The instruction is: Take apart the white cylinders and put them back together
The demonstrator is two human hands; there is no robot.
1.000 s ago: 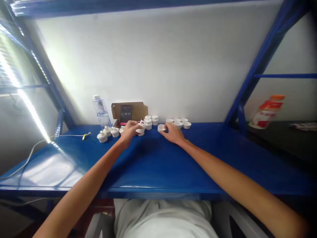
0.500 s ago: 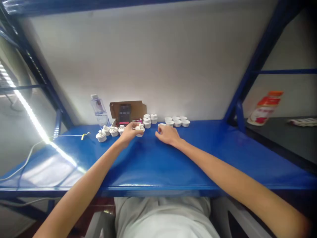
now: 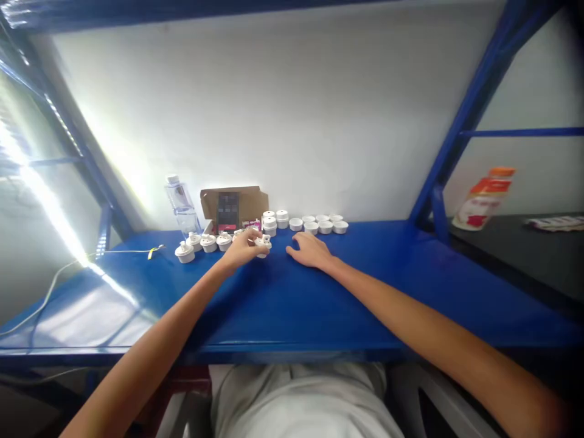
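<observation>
My left hand (image 3: 241, 249) is closed on a small white round fitting (image 3: 263, 244) with raised knobs on its top, held just above the blue tabletop. Several similar white fittings (image 3: 208, 243) stand in a row beside and behind that hand, one of them partly hidden by it. My right hand (image 3: 311, 249) is low over the table, thumb and fingers apart, with nothing seen between them. Just beyond its fingers is a white round cup (image 3: 295, 224). More white cups (image 3: 325, 227) are grouped to its right.
Stacked white round pieces (image 3: 269, 222) stand behind, between my hands. An open cardboard box (image 3: 253, 199) with a phone-like dark device (image 3: 228, 212) is at the wall, beside a clear bottle (image 3: 182, 207). A cable (image 3: 123, 250) lies left. An orange-capped bottle (image 3: 484, 199) stands right.
My left hand has moved slightly right with the fitting, which is now tilted. My right hand's fingers have spread, and the cup beyond them shows more fully.
</observation>
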